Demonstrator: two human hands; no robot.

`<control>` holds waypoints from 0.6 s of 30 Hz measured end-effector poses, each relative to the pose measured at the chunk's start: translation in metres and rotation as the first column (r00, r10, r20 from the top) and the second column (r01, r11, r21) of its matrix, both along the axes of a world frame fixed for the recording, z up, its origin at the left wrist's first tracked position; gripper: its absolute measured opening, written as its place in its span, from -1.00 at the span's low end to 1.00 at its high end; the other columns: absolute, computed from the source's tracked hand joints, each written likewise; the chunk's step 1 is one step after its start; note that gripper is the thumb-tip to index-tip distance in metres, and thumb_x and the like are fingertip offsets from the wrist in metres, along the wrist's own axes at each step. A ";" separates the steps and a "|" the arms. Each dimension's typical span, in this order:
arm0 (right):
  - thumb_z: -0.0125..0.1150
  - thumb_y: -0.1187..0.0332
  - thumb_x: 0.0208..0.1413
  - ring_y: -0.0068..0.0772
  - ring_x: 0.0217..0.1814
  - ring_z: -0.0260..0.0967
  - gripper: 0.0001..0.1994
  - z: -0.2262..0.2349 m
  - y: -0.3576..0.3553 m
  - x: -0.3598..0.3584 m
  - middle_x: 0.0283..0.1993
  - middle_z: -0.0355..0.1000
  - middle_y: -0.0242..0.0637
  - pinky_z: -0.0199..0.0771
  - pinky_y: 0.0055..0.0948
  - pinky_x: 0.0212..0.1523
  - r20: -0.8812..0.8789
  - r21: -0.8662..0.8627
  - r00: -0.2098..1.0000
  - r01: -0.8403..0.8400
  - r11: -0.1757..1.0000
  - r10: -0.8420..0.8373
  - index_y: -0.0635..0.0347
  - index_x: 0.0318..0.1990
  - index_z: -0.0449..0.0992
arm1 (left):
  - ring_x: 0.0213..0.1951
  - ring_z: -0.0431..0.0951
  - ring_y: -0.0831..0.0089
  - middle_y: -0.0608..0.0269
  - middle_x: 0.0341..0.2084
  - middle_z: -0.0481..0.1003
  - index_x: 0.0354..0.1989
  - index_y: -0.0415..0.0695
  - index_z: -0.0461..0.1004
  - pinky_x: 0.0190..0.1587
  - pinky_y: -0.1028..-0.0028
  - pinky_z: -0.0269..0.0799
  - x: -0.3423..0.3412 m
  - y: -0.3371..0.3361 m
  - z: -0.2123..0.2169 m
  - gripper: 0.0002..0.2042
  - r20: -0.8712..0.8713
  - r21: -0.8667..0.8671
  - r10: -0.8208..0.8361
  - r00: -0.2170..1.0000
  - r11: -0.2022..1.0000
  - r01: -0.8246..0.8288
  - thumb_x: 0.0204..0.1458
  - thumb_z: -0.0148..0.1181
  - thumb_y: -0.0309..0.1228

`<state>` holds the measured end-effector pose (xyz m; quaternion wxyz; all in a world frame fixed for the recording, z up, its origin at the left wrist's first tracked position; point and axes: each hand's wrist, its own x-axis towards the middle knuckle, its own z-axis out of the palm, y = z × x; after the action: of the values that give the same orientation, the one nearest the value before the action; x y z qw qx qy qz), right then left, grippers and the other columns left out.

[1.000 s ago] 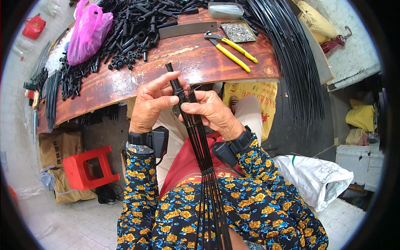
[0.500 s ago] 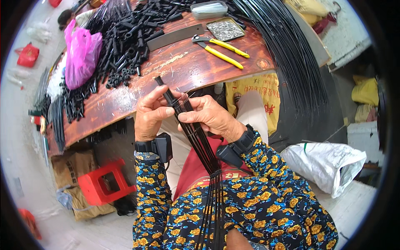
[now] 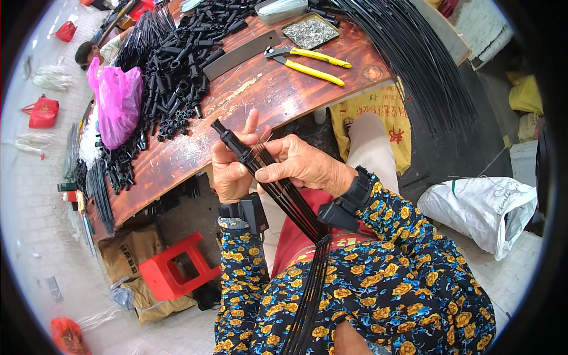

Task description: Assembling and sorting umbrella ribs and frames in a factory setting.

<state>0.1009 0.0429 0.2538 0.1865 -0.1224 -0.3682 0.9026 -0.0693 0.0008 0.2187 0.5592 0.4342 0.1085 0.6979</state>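
In front of my lap is a black umbrella frame, a bundle of thin ribs fanning slightly from a black tubular plastic runner. My left hand holds the runner's lower part between thumb and fingers, with one finger raised behind it. Close beside it, my right hand pinches the ribs just below the runner, thumb on top. The bundle slants down toward my body, and its lower ribs run over my flowered clothing. A few short rib ends stick up between my hands. My right fingertips are partly hidden behind the ribs.
On the wooden table are yellow-handled pliers, a metal strip, a tray of small metal parts, piled black plastic parts and long black rods. A pink bag hangs left; a red stool stands below.
The view has shifted, so my hands and the frame appear farther right. One left finger has lifted away from the runner; both hands still hold the frame.
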 end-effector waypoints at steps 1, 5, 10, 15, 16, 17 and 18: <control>0.34 0.43 0.01 -0.60 -0.44 0.44 -0.72 0.000 0.000 0.000 -0.36 0.52 -0.33 0.46 -0.61 -0.42 -0.007 0.005 1.000 -0.030 1.000 0.030 0.30 -0.11 0.53 | 0.35 0.03 -0.08 0.07 -0.03 0.50 0.06 0.28 0.48 0.33 -0.17 -0.04 0.002 -0.001 0.000 -0.46 -0.004 -0.003 0.002 1.000 1.000 -0.002 -0.11 0.28 -0.59; 0.34 0.40 0.01 -0.59 -0.47 0.45 -0.73 -0.014 0.007 0.000 -0.39 0.52 -0.33 0.41 -0.66 -0.51 0.017 0.021 0.996 -0.093 0.995 0.093 0.28 -0.13 0.56 | 0.36 0.02 -0.02 0.13 -0.05 0.51 0.04 0.34 0.49 0.33 -0.19 -0.07 0.010 -0.001 -0.004 -0.48 0.078 -0.023 -0.022 0.997 0.999 0.024 -0.10 0.29 -0.55; 0.33 0.34 0.02 -0.79 -0.75 0.20 -0.76 -0.010 0.000 0.000 -0.45 0.55 -0.27 0.02 -0.78 -0.80 -0.032 0.092 0.999 0.039 0.995 -0.036 0.24 -0.18 0.56 | 0.37 -0.02 -0.04 0.06 0.07 0.45 0.06 0.37 0.48 0.34 -0.16 -0.10 0.005 -0.008 -0.001 -0.45 0.009 -0.062 -0.013 1.000 0.998 0.014 -0.10 0.29 -0.57; 0.31 0.36 0.03 -0.80 -0.75 0.20 -0.77 -0.011 0.001 0.000 -0.44 0.56 -0.25 0.00 -0.79 -0.80 0.015 0.067 1.000 0.007 0.998 -0.008 0.24 -0.16 0.55 | 0.37 -0.02 -0.06 -0.02 0.11 0.41 0.21 0.28 0.34 0.33 -0.11 -0.05 0.005 -0.013 -0.003 -0.40 0.047 -0.100 -0.049 0.998 0.994 0.053 -0.02 0.19 -0.59; 0.30 0.36 0.04 -0.80 -0.75 0.20 -0.77 -0.011 0.000 0.000 -0.44 0.56 -0.24 0.00 -0.79 -0.80 0.045 0.073 0.999 0.027 0.997 -0.031 0.24 -0.16 0.55 | 0.37 -0.02 -0.06 -0.02 0.11 0.41 0.21 0.28 0.34 0.33 -0.11 -0.05 0.004 -0.014 -0.003 -0.40 0.052 -0.093 -0.037 0.998 0.995 0.041 -0.02 0.19 -0.59; 0.29 0.36 0.05 -0.80 -0.76 0.18 -0.76 -0.009 0.000 0.000 -0.43 0.56 -0.23 0.01 -0.80 -0.80 0.034 0.061 0.999 0.028 0.998 -0.030 0.24 -0.14 0.53 | 0.37 -0.01 -0.06 -0.02 0.10 0.41 0.21 0.27 0.34 0.33 -0.10 -0.04 0.004 -0.012 -0.003 -0.40 0.038 -0.069 -0.048 0.998 0.996 0.051 -0.02 0.19 -0.59; 0.29 0.36 0.05 -0.80 -0.76 0.18 -0.76 -0.009 0.001 0.000 -0.43 0.56 -0.23 0.01 -0.80 -0.80 0.039 0.067 0.999 0.017 0.998 -0.019 0.24 -0.14 0.53 | 0.37 -0.01 -0.06 -0.02 0.10 0.41 0.21 0.26 0.34 0.33 -0.08 -0.02 0.004 -0.012 -0.002 -0.40 0.023 -0.045 -0.060 0.998 0.997 0.061 -0.03 0.19 -0.60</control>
<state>0.1013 0.0437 0.2449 0.1913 -0.1372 -0.4007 0.8855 -0.0657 -0.0108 0.2165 0.5911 0.4168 0.1052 0.6825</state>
